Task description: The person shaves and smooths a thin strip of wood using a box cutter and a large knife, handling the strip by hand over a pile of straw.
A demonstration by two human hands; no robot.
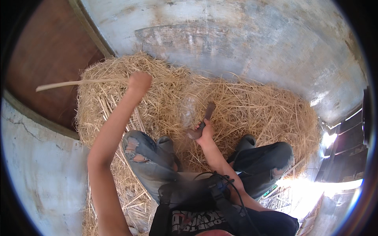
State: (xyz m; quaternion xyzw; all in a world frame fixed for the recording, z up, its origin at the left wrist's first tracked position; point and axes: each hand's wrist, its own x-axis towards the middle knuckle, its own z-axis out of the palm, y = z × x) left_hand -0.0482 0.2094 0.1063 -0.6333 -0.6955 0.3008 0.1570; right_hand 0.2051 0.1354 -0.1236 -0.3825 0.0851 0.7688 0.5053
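Note:
My left hand is raised over the far left of the straw, closed in a fist around a long pale stick. The stick points left, past the straw and across the brown doorway area. Between my knees, my right hand is closed around a dark brown tool. One end of the tool is narrow and flat and tilts away from me; the other is a rounded lump beside my fingers. Its exact kind is not clear. Loose dry straw lies under and around both hands.
A weathered grey wall curves along the far side. At the left are a brown panel and a cracked pale wall. My bent knees flank the work area. Bright light enters by dark slats at the right.

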